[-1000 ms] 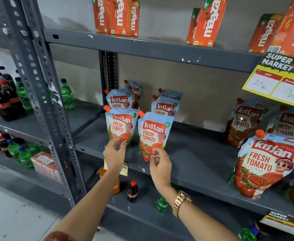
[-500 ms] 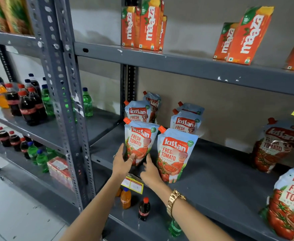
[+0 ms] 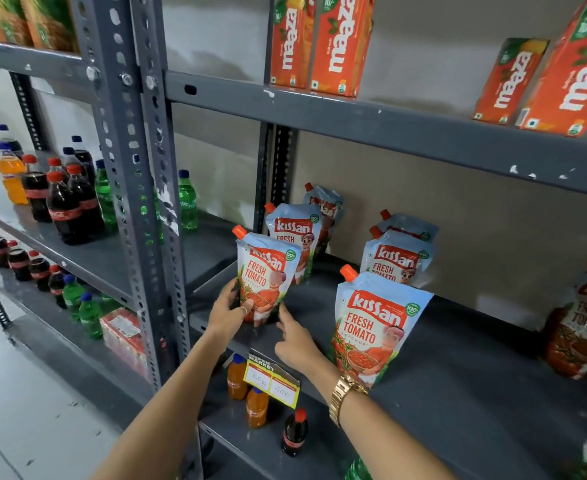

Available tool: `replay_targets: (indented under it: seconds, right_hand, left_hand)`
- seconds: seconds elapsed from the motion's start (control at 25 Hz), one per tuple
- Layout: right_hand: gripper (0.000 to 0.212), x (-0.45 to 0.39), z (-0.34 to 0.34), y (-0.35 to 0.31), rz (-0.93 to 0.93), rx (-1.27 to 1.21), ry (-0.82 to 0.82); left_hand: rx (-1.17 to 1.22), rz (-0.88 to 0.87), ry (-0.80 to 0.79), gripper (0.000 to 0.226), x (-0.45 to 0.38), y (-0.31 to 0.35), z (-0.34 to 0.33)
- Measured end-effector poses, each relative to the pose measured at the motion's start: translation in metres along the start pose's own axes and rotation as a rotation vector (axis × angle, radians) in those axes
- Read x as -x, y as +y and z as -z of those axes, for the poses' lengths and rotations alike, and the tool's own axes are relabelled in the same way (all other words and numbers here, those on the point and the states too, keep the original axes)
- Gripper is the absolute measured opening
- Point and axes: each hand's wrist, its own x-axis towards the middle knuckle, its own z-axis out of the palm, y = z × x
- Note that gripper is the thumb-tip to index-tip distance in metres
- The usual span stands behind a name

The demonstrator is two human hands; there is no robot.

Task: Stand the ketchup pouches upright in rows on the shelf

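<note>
Ketchup pouch upright, left hand fingers pinching its base, right hand fingers loosely spread alongside.

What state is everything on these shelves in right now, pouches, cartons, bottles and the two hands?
Front-left pouch: upright, gripped low.
Front-right pouch: upright, free.
Far-right pouch: leaning back.
Juice cartons: upright.
Cola bottles: capped, standing.
Left hand: holding the front-left pouch.
Right hand: fingers at that pouch's base.

Orange Maaza juice cartons stand on the upper shelf. Cola bottles and green soda bottles fill the left rack. A yellow price tag hangs below.
</note>
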Motion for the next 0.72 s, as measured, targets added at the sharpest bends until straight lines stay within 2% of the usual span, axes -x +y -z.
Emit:
replay_targets:
  seconds: [0.36, 0.52, 0.72]
  right_hand:
    - [0.084, 0.003, -0.007, 0.000, -0.026, -0.001, 0.090]
    - [0.064, 0.022, -0.006, -0.001, -0.017, 0.126, 0.152]
    - [0.057, 0.068, 0.002, -0.001, 0.012, 0.325, 0.178]
  left_hand:
    - [0.086, 0.042, 0.044, 0.056, -0.002, -0.005, 0.000]
    - [0.027, 0.085, 0.082, 0.055, 0.011, -0.004, 0.001]
    - [-0.198, 0.071, 0.085, 0.049, 0.057, 0.006, -0.005]
